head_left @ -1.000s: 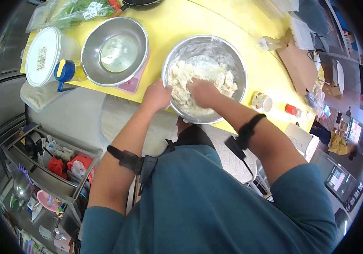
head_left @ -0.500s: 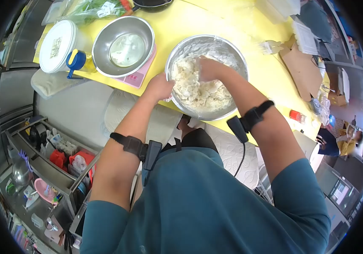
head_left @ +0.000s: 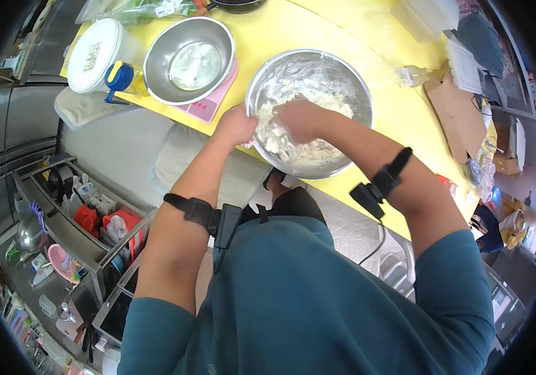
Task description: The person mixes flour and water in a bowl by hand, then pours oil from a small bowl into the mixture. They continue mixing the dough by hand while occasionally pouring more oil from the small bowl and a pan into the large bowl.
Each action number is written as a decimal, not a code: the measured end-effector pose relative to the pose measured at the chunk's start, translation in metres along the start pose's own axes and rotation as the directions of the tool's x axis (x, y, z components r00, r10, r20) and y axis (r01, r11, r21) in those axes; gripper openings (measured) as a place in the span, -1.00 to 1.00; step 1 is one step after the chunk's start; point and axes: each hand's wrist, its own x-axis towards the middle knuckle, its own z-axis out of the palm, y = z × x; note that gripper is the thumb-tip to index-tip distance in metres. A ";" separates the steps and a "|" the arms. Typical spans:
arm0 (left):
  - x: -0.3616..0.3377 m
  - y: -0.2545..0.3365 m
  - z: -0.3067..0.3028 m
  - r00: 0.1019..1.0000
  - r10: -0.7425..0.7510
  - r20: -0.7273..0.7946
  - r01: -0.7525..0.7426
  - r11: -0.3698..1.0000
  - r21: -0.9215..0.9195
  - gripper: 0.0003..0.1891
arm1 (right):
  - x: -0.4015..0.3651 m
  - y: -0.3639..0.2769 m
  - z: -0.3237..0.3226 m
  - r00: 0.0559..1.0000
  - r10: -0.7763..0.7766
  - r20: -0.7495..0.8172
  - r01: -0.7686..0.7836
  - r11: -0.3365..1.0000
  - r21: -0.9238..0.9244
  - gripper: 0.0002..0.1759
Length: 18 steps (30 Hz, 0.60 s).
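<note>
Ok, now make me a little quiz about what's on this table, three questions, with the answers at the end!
1. True or false: the left hand is buried deep in the dough.
2. What is under the steel bowl with the clear liquid in it?
A) a black pan
B) a pink scale
C) a cardboard box
3. Fill in: The tabletop is ____.

Key: 1 false; 2 B; 3 yellow

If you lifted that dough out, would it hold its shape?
Probably not: the dough looks shaggy and lumpy, so it may sag or tear. It could also cling to the right hand, as pale residue coats parts of the bowl.
</note>
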 end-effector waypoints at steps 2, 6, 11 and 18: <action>-0.009 0.017 -0.007 0.990 -0.137 0.039 0.141 0.984 -0.107 -0.56 | -0.037 -0.002 0.009 0.993 -0.031 -0.110 0.024 0.998 -0.061 -0.45; -0.001 0.003 0.000 0.994 -0.108 0.034 0.111 0.987 -0.114 -0.57 | -0.076 -0.003 0.041 0.990 0.033 -0.137 -0.051 0.990 -0.129 -0.57; -0.010 0.014 -0.007 0.993 -0.114 0.019 0.115 0.992 -0.049 -0.58 | -0.060 -0.008 0.060 0.990 0.135 0.045 -0.125 0.976 -0.179 -0.73; 0.003 -0.010 0.010 0.997 -0.056 0.047 0.058 0.996 -0.062 -0.60 | -0.008 0.002 0.071 0.966 0.212 -0.146 -0.213 0.977 0.007 -0.72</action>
